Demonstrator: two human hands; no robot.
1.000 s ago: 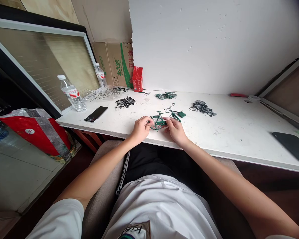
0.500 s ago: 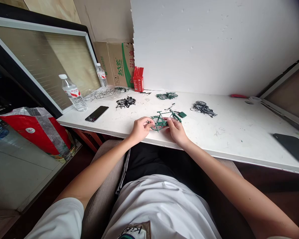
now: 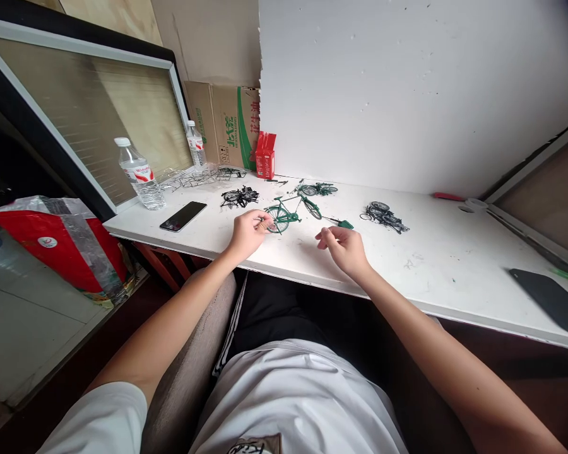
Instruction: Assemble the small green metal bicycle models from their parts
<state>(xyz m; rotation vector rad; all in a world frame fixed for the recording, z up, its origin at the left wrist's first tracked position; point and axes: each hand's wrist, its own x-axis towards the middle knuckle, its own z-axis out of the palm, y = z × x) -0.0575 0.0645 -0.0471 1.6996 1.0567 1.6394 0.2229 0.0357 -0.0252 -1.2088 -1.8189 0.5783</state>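
My left hand (image 3: pixel 252 232) pinches a small green model bicycle (image 3: pixel 291 216) by its rear wheel. The bicycle is raised with its front wheel pointing to the right. Apart from it, my right hand (image 3: pixel 345 249) hovers over the front part of the white table with fingers curled together; whether anything small sits in them I cannot make out. Just beyond the right hand lies a green brush-like tool (image 3: pixel 344 224) with a thin dark shaft. Behind the bicycle is a pile of green model parts (image 3: pixel 322 188).
Black model parts lie left (image 3: pixel 240 196) and right (image 3: pixel 384 216) of the bicycle. A phone (image 3: pixel 183 216), water bottles (image 3: pixel 142 180) and thin wire-like frames (image 3: pixel 201 178) are on the table's left. A red box (image 3: pixel 266 156) stands by the wall; a dark flat object (image 3: pixel 549 299) lies far right.
My right hand has let go of the bicycle and drawn away to the right. My left hand has carried the bicycle up and to the left.
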